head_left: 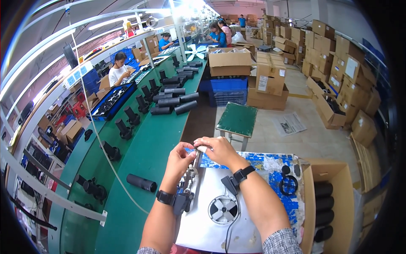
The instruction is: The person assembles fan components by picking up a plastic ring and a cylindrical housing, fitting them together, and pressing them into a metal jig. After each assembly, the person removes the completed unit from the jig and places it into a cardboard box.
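My left hand [179, 161] and my right hand [218, 151] meet above the far edge of a small worktable [198, 228]. Both have thumb and fingers pinched together around a tiny dark piece, too small to name, at the top of a metal fixture [192, 173]. The fixture stands along the table's left side, partly hidden by my left wrist. Nearer me, a round silver-rimmed disc with a pale cross shape [223, 210] lies on the table, and a black cable [229, 235] runs from it towards the lower edge. Each wrist wears a black strap with a small device.
Left of me runs a green conveyor bench [122, 224] bearing a black tube [141, 183], several more tubes [173, 100] and black flanged parts. A black ring [289, 185] lies at the table's right, beside an open carton [311, 207] of black cylinders. A green stool [237, 120] stands ahead.
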The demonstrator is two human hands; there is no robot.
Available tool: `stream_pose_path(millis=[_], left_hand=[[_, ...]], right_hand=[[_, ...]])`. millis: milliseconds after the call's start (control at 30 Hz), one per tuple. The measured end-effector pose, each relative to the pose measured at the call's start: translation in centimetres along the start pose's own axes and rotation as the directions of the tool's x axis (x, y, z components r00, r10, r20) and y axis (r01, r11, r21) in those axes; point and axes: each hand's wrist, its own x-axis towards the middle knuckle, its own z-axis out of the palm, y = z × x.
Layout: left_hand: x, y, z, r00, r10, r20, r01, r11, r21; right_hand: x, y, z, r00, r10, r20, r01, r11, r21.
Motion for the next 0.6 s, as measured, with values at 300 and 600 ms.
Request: stream_pose_path(millis=[300, 600], left_hand=[[0.3, 0.0, -0.2, 0.999, 0.008, 0.039, -0.008, 1.000, 0.019], [0.0, 0.6, 0.1, 1.000, -0.010, 0.024, 0.008, 0.998, 0.056]], right_hand=[[0.1, 0.3, 0.1, 1.000, 0.007, -0.006, -0.007, 1.000, 0.025], [0.0, 1.2, 0.2, 1.000, 0.024, -0.011, -0.023, 0.996, 0.086]])
